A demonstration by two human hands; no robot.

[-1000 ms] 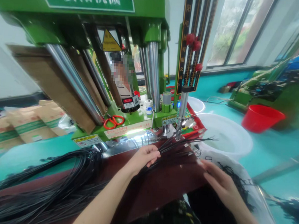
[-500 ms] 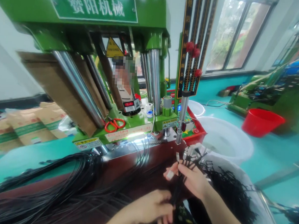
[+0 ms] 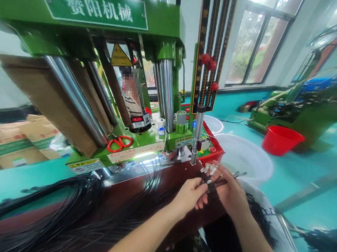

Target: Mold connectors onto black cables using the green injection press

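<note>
Over the right end of the dark red table, a bundle of black cables [image 3: 211,187] with pale connector ends lies between my two hands. My left hand [image 3: 191,194] is closed on it from the left, thumb on top and fingers curled beneath. From the right, my right hand [image 3: 230,190] wraps the same bundle, with dark cable tips sticking out past its fingers. The connectors are partly hidden by fingers and a little blurred. Many loose black cables [image 3: 55,206] spread across the table on the left.
A green press [image 3: 163,23] stands ahead, with red-handled scissors [image 3: 120,143] on its bed. Beside it is a red control box [image 3: 216,153]. A white tub [image 3: 249,155] and a red bucket [image 3: 281,140] stand to the right. A person shows behind the press.
My left hand has moved up from lower on the bundle to the connector ends, close against my right hand. My right hand has turned over them. The camera view has shifted slightly right.
</note>
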